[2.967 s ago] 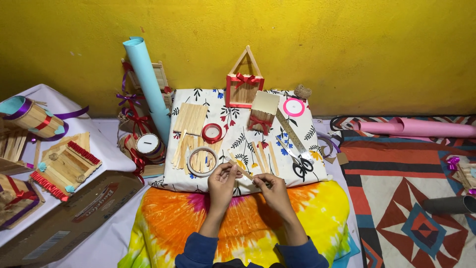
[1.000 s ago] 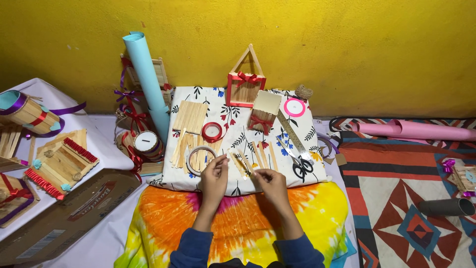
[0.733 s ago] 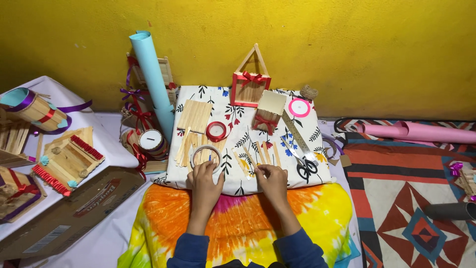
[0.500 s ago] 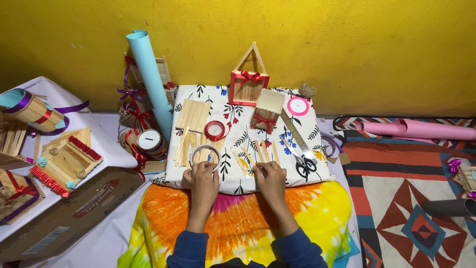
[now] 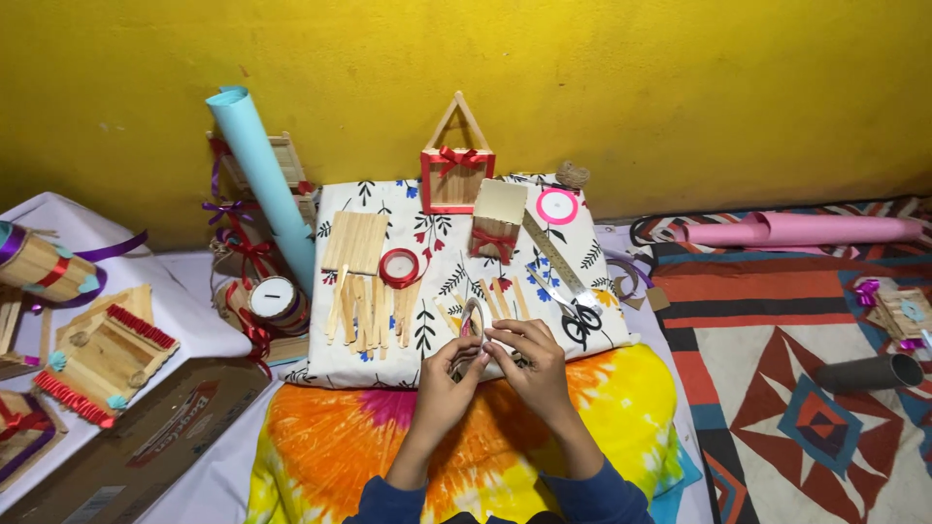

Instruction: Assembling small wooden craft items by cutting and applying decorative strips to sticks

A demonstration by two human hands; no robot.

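Left hand [image 5: 449,374]: raised in front of the body, palm turned inward toward the other hand, fingers curled, fingertips brought up to meet those of the right. Wrist bent slightly, forearm running down and left toward the lower edge of the view. Dark blue sleeve at the elbow end.

Right hand [image 5: 529,361]: raised level with the left, back of the hand facing the camera, fingers bent and closed in a pinch toward the left fingertips. Thumb tucked under, not clearly seen. Forearm slanting down and right into a dark blue sleeve.

Both hands: close together, fingertips touching or nearly so, forearms forming a narrow inverted V.
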